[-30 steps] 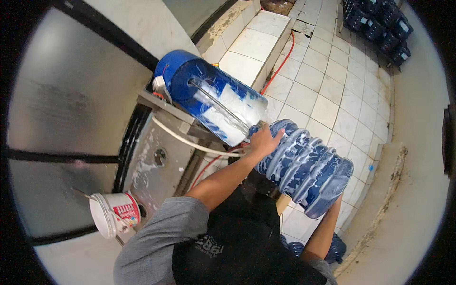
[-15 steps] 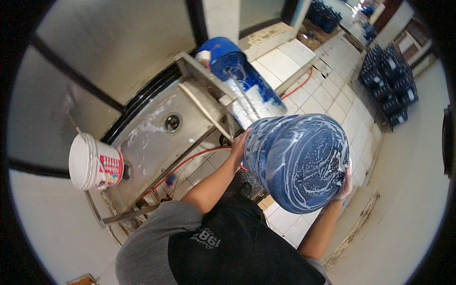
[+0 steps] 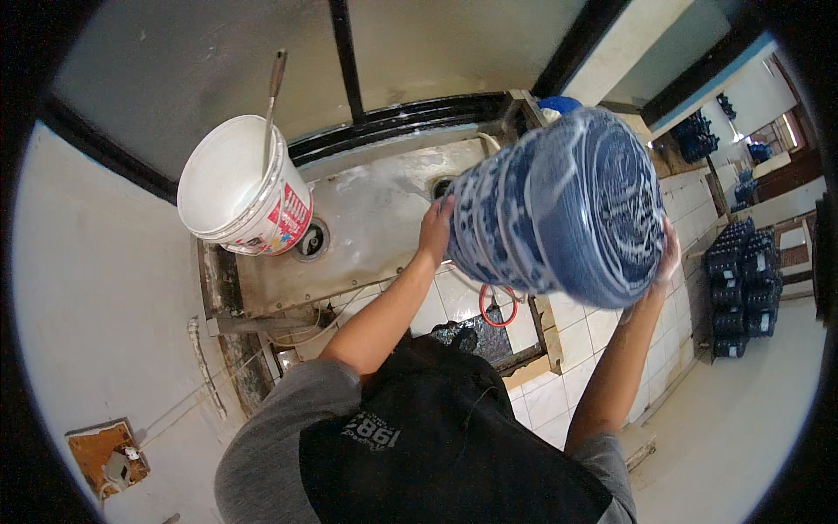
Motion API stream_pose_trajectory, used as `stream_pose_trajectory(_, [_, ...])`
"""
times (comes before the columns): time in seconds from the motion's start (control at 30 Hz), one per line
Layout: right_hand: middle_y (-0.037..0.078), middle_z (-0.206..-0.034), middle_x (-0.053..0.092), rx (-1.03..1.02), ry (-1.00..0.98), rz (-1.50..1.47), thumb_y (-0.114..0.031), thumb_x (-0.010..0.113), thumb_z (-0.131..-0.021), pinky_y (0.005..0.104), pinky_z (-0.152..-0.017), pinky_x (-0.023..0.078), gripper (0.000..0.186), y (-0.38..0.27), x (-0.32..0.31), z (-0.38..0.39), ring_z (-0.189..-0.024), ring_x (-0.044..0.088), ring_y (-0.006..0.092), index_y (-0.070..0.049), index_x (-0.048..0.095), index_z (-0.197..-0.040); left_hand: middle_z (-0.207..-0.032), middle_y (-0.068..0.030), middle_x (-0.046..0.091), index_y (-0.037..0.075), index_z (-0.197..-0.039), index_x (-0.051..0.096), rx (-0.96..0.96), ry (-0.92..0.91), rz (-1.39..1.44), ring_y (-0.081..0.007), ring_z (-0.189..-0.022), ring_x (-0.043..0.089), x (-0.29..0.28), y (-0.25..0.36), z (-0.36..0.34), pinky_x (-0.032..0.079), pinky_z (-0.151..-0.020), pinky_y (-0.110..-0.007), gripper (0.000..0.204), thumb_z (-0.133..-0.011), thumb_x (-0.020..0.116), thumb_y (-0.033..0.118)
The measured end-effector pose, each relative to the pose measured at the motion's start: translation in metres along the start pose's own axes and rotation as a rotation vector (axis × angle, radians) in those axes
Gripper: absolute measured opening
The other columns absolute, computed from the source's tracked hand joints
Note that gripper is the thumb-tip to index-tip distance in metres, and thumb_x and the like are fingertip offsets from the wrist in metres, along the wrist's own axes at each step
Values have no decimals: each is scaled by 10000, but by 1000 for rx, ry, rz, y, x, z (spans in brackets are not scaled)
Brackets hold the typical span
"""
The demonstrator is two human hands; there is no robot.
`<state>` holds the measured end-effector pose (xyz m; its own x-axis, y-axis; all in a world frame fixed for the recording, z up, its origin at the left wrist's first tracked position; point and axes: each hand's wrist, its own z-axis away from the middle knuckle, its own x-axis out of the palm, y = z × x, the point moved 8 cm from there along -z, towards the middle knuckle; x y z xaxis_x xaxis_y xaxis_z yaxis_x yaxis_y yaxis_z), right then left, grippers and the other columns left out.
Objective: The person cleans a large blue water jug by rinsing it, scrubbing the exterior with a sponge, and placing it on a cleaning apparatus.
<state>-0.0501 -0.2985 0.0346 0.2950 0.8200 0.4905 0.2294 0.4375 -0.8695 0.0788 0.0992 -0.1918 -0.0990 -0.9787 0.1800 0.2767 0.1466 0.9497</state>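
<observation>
A large blue water-cooler bottle (image 3: 541, 210), streaked with white suds, is held tilted in the air between both hands. Its foamy base is turned to the right, and the narrower ribbed end points left toward the metal sink top (image 3: 375, 210). My left hand (image 3: 436, 229) is closed on the left end of the bottle, where its neck is out of sight. My right hand (image 3: 666, 262), with white suds on it, grips the rim of the base. Some of its fingers are hidden behind the bottle.
A white bucket (image 3: 236, 179) with a long handle sticking out stands on the sink top by a drain hole (image 3: 312, 240). A red hose (image 3: 498, 307) loops below. Stacked blue bottles (image 3: 742, 288) line the right wall; a blue container (image 3: 559, 106) shows behind the bottle.
The view has swung left, bringing the bucket nearer the middle. The bottle has turned, with its base now facing more to the right. Both hands still hold it, and it now mostly hides the blue container.
</observation>
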Motion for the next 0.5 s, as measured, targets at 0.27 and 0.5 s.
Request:
stream_pose_trajectory(0.27, [164, -1201, 732, 101, 89, 67, -306, 525, -1006, 426, -962, 563, 411, 42, 117, -114, -1040, 717, 298, -3, 660, -1247, -1255, -150, 678, -23, -1284, 640, 77, -4, 436, -251, -1171, 616, -26, -7, -132, 443, -1029, -369, 615, -1065, 465, 526])
stream_pose_trajectory(0.5, [161, -1238, 710, 236, -37, 111, -359, 597, -972, 422, -1000, 541, 487, 118, 162, -169, -1074, 696, 313, -19, 631, -1320, -1260, -161, 699, -35, -1331, 626, -87, 241, 464, -308, -1128, 663, -74, -89, -191, 478, -1011, -383, 614, -1058, 471, 492])
